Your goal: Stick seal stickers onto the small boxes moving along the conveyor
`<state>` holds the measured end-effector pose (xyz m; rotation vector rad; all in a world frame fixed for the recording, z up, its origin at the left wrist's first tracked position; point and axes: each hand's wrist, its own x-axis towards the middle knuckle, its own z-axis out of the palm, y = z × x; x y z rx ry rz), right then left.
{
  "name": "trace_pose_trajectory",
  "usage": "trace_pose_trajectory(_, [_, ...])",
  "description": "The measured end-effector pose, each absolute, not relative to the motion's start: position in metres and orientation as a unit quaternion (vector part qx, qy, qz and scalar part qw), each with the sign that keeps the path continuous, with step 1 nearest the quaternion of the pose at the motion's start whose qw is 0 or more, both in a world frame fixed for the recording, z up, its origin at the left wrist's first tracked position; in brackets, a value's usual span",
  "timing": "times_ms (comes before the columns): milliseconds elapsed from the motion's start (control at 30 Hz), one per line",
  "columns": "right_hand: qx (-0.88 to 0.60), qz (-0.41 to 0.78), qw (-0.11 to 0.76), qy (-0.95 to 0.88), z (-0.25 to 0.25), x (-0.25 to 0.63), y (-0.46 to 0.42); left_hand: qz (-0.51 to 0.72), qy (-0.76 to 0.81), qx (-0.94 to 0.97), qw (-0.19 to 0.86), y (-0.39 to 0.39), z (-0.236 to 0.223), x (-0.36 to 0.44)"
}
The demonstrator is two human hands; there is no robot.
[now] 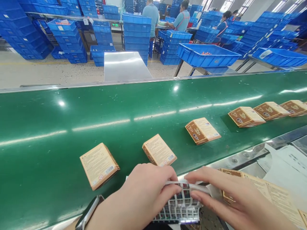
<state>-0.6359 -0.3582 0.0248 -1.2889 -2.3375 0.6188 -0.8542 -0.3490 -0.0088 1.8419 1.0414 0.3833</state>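
Both hands are at the near edge of the green belt, on a folded sheet (182,203) with a white grid and shiny, see-through parts. My left hand (146,191), with a watch on its wrist, pinches the sheet's upper edge between thumb and fingers. From the other side, my right hand (223,191) grips the same edge with its thumb and fingertips. Just beyond the left hand, a brown and cream carton (159,150) lies on the belt. Another carton (98,164) rests farther left. Flat printed cartons (268,191) are partly hidden behind the right hand.
The green conveyor belt (59,115) runs across the view, carrying several more cartons (202,131) toward the right. White papers (287,163) lie at right. Beyond the belt are a metal table (124,67), a blue crate (208,57), stacked crates and people in blue shirts.
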Motion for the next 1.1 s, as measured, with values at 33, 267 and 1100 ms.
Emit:
trace_pose_trajectory(33, [-0.448, 0.208, 0.199, -0.846, 0.023, -0.637, -0.358, 0.151, 0.427, 0.756, 0.473, -0.350, -0.010, -0.854])
trace_pose_trajectory(267, [-0.371, 0.076, 0.231, -0.896, 0.007, -0.642, -0.365, 0.137, 0.438, 0.717, 0.524, -0.342, -0.007, -0.851])
trace_pose_trajectory(1100, [-0.690, 0.474, 0.320, -0.444, -0.048, -0.617, -0.278, 0.046, 0.302, 0.939, 0.157, -0.327, -0.044, -0.797])
